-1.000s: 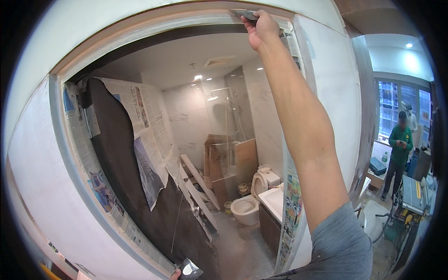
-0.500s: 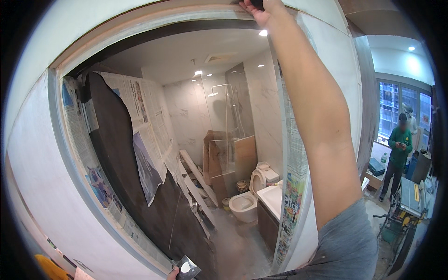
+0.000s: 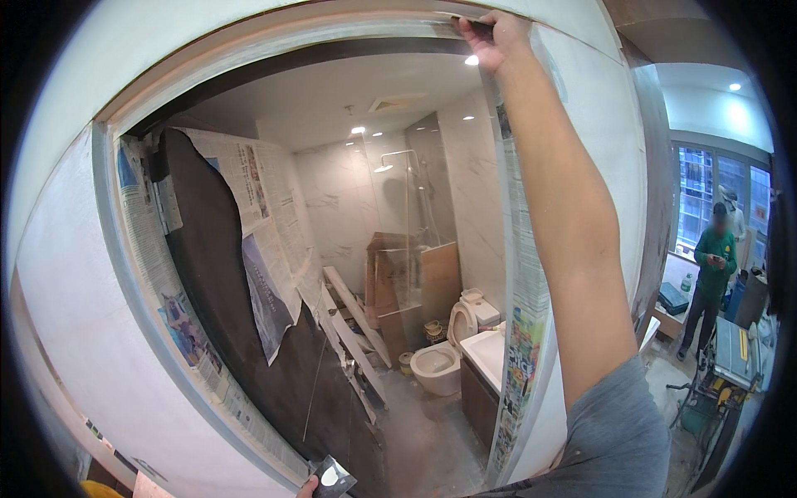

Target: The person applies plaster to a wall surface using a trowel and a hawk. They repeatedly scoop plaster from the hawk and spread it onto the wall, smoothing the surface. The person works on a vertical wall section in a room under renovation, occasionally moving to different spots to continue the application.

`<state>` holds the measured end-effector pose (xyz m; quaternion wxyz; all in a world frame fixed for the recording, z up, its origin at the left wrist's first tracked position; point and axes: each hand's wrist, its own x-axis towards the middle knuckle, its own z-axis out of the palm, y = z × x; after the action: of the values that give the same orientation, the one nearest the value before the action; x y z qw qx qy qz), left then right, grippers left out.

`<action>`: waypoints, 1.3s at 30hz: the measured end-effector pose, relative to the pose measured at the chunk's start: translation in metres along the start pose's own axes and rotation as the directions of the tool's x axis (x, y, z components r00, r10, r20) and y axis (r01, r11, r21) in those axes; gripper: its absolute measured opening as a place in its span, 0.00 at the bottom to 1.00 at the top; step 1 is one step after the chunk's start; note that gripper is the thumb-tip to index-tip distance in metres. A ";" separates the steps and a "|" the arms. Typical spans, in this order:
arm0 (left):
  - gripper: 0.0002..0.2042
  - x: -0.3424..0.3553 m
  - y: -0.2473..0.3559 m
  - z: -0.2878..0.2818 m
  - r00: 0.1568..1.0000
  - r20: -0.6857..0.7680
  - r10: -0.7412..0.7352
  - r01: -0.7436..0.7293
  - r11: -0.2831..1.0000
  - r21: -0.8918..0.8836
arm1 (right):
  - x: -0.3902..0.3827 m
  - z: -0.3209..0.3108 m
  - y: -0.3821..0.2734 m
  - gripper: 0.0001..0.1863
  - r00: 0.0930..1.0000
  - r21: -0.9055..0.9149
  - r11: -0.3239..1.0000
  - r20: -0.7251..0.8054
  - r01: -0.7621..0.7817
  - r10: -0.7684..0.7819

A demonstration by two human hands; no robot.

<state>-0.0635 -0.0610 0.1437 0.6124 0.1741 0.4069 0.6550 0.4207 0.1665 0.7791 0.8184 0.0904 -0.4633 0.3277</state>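
My right arm reaches up to the top right corner of a door frame point(image 3: 290, 37). There my right hand point(image 3: 505, 43) is closed on a dark flat-bladed putty knife point(image 3: 471, 23), its blade against or close to the underside of the frame's head. Low in the view, my left hand point(image 3: 308, 488) shows only its fingertips, closed on the edge of a grey metal scraper point(image 3: 340, 483). A dab of white putty point(image 3: 330, 475) sits on that scraper. The rest of the left hand is out of view.
Newspaper point(image 3: 523, 349) covers the jambs. Beyond the doorway are a dark door panel point(image 3: 216, 224) with torn paper, leaning boards point(image 3: 353, 319), a toilet point(image 3: 436, 365) and a washbasin point(image 3: 481, 353). At the right, a person in green point(image 3: 714, 257) stands behind a work machine point(image 3: 735, 357).
My right hand has come slightly lower and to the right in the picture, bringing the putty knife's blade into sight. The left hand holds its place with the scraper.
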 end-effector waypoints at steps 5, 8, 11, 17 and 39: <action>0.17 -0.007 0.000 -0.001 1.000 -0.012 -0.004 0.004 1.000 -0.005 | -0.033 0.034 0.027 0.09 0.999 -0.015 1.000 0.032 0.027 -0.026; 0.16 -0.013 0.001 0.002 0.999 -0.043 0.015 -0.017 0.999 -0.031 | -0.042 0.054 0.032 0.11 0.997 -0.040 0.999 0.071 0.016 -0.013; 0.15 -0.006 -0.003 -0.002 1.000 -0.004 0.010 -0.011 1.000 -0.024 | -0.015 0.048 0.024 0.11 0.978 -0.099 0.995 0.203 -0.031 0.050; 0.14 -0.008 -0.007 -0.010 0.999 -0.036 -0.002 -0.001 0.998 -0.059 | -0.026 0.078 0.027 0.14 0.996 -0.157 0.986 -0.080 -0.055 0.043; 0.19 -0.025 0.047 0.104 0.945 0.267 0.191 -0.166 0.980 -0.115 | -0.309 -0.014 0.042 0.16 0.985 -0.473 0.877 0.172 0.087 -0.005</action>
<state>-0.0141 -0.0478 0.2489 0.6087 0.2719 0.2698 0.6948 0.2945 0.0656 0.5116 0.7814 -0.0767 -0.5941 0.1748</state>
